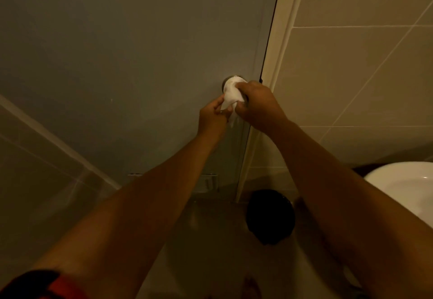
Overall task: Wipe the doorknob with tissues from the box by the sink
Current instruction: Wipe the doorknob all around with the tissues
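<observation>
A white tissue (230,93) is draped over the round metal doorknob (228,80) on the grey door (140,64); only the knob's top rim shows. My right hand (257,104) is closed over the tissue and the knob from the right. My left hand (214,116) pinches the tissue's lower edge just below the knob, and a tail of tissue hangs down between the two hands. The tissue box is out of view.
The cream door frame (276,64) and a tiled wall (351,76) lie right of the knob. A white sink rim (403,181) is at the right edge. A dark round bin (270,216) stands on the floor below the door.
</observation>
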`<state>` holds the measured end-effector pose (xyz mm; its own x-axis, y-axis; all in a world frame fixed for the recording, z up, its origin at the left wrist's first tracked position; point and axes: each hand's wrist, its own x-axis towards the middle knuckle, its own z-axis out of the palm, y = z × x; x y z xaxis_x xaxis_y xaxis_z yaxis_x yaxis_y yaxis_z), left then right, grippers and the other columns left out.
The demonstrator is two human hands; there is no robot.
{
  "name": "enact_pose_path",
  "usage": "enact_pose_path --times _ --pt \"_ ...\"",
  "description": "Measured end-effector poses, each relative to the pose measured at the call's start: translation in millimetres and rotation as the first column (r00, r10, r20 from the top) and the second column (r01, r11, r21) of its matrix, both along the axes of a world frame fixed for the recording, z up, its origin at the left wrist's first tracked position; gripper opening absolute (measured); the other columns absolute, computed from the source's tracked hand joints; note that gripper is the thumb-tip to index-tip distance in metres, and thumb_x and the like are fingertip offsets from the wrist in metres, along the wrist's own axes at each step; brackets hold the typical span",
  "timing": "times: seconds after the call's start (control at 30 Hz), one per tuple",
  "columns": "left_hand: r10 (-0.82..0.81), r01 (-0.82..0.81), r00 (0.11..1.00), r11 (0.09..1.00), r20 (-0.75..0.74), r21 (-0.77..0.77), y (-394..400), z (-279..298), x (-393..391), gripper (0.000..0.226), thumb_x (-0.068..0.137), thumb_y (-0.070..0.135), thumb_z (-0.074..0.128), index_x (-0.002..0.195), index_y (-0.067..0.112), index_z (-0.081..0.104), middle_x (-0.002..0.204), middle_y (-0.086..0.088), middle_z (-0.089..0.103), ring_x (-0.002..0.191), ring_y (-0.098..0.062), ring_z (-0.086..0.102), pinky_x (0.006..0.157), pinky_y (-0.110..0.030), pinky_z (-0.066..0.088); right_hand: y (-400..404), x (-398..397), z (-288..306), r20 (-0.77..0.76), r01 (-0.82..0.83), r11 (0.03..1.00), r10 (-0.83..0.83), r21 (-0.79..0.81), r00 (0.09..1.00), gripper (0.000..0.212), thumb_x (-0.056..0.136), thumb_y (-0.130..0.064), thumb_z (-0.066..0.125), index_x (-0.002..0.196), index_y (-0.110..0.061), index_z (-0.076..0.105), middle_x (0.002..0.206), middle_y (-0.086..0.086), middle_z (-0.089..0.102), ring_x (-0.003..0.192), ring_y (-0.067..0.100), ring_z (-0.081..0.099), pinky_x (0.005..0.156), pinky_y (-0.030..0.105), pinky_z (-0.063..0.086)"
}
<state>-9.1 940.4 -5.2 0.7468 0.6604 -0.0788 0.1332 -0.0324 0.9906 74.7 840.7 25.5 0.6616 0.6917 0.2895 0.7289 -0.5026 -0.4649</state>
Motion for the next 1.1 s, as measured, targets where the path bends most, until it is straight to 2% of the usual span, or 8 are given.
enact_pose_path --times 0.07,0.2,0.43,0.6,0.7,0.87,0.93,1.1 --pt "-0.024 0.025 0.999 0.998 0.029 -0.062 2.0 -1.5 -0.3 0.041 0.087 0.018 0.067 0.127 0.015 0.061 0.103 -0.006 0.071 0.09 -0.02 0.067 0.075 -0.03 0.056 0.9 3.1 9.8 -0.01 -0.014 0.997 0.013 -0.077 1.0 0.05 0.083 -0.018 0.061 0.131 -0.008 0.054 0.123 0.021 0.057 0.11 0.034 0.055 0.091 0.035 0.044" --pt "-0.117 0.119 0.993 0.959 -0.025 0.256 18.8 7.8 1.4 0.047 0.086 0.013 0.067 0.132 0.012 0.057 0.125 -0.01 0.065 0.11 -0.022 0.063 0.09 -0.029 0.053 -3.2 0.8 -0.8 -0.153 0.058 0.997 -0.049 0.055 0.987 0.053 0.082 -0.02 0.066 0.132 -0.008 0.055 0.125 0.015 0.063 0.109 0.027 0.06 0.093 0.031 0.048" --pt "-0.314 0.317 0.94 0.663 -0.133 0.679 33.2 24.3 9.8 0.04 0.088 0.007 0.06 0.128 0.01 0.059 0.132 -0.012 0.053 0.117 -0.02 0.053 0.086 -0.002 0.04 1.1 -11.3 -25.6 -0.443 0.187 0.951 -0.062 0.245 0.895 0.029 0.088 -0.027 0.065 0.106 -0.004 0.068 0.086 0.01 0.069 0.078 0.025 0.066 0.068 0.028 0.054" --pt "-0.252 0.253 0.962 0.693 -0.102 0.675 27.3 21.4 9.9 0.039 0.091 0.019 0.057 0.129 0.012 0.058 0.125 -0.011 0.053 0.11 -0.019 0.055 0.082 -0.01 0.045 -1.7 -14.4 -23.5 -0.709 0.263 0.899 0.071 0.351 0.701 0.028 0.091 -0.012 0.061 0.115 0.001 0.062 0.1 0.013 0.067 0.097 0.03 0.068 0.084 0.038 0.06" --pt "-0.139 0.158 0.987 0.751 -0.08 0.641 25.8 11.4 3.2 0.04 0.094 0.028 0.054 0.132 0.015 0.056 0.123 -0.009 0.058 0.102 -0.011 0.055 0.073 -0.004 0.039 -3.1 -11.2 -16.2 -0.666 0.265 0.897 0.042 0.353 0.745 0.029 0.093 -0.016 0.058 0.116 0.002 0.062 0.107 0.017 0.066 0.101 0.032 0.065 0.084 0.021 0.055" --pt "-0.088 0.088 0.996 0.874 -0.022 0.478 15.8 6.8 -1.1 0.04 0.093 0.03 0.055 0.13 0.015 0.059 0.123 -0.009 0.065 0.109 -0.02 0.063 0.09 -0.03 0.056 12.0 -13.3 -11.0 -0.636 0.365 0.891 -0.12 0.269 0.762 0.045 0.099 -0.041 0.044 0.107 -0.003 0.067 0.094 0.015 0.07 0.084 0.028 0.069 0.078 0.042 0.061" --pt "-0.063 0.066 0.998 0.852 -0.024 0.52 12.1 9.8 -1.1 0.038 0.094 0.029 0.055 0.128 0.012 0.059 0.122 -0.008 0.065 0.105 -0.017 0.062 0.084 -0.023 0.054 17.3 -15.7 -8.9 -0.635 0.389 0.884 -0.148 0.26 0.759 0.047 0.099 -0.042 0.042 0.109 -0.003 0.066 0.095 0.016 0.071 0.084 0.029 0.07 0.077 0.041 0.061" --pt "-0.056 0.089 0.996 0.701 -0.07 0.707 16.7 20.3 3.1 0.038 0.1 0.03 0.04 0.123 0.009 0.061 0.119 -0.014 0.061 0.105 -0.024 0.06 0.07 -0.012 0.042 25.0 -26.1 -18.7 -0.926 0.588 0.718 0.245 0.371 0.286 0.054 0.098 -0.046 0.042 0.134 -0.007 0.048 0.119 0.022 0.062 0.101 0.037 0.066 0.083 0.049 0.059"
